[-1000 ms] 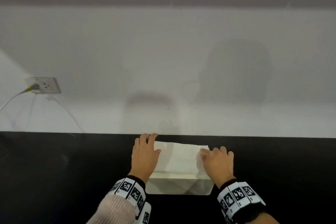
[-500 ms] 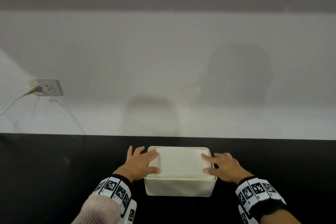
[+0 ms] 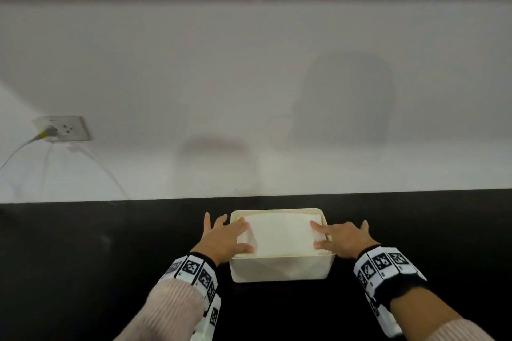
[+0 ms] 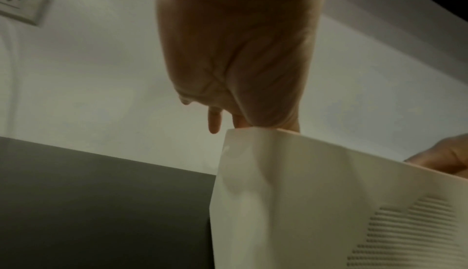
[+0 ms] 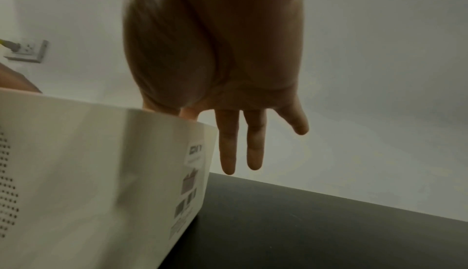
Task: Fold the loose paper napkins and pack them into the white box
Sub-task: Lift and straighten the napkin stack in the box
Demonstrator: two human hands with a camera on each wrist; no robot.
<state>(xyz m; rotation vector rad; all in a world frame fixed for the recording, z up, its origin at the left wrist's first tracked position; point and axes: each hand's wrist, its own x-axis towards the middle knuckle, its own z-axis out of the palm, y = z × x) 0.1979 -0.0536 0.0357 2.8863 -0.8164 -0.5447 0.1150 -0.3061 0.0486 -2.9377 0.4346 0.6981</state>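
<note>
The white box [image 3: 279, 268] stands on the black counter, close in front of me. A stack of folded white napkins [image 3: 281, 234] lies inside it, up to about the rim. My left hand [image 3: 225, 235] lies over the box's left edge with straight fingers and thumb touching the napkins' left side. My right hand [image 3: 339, 237] does the same at the right edge, its forefinger and thumb on the stack. The left wrist view shows the box wall [image 4: 329, 203] under the left palm [image 4: 240, 63]. In the right wrist view the straight fingers [image 5: 229, 143] hang beside the box corner [image 5: 101, 173].
The black counter [image 3: 83, 257] runs left and right of the box and meets a white wall [image 3: 249, 91] just behind it. A wall socket [image 3: 62, 128] with a plugged-in white cable [image 3: 16, 152] sits at the left.
Both hands have slid outward from the top of the napkin stack to the box's edges, and the stack has sunk down into the box. The fingers have straightened.
</note>
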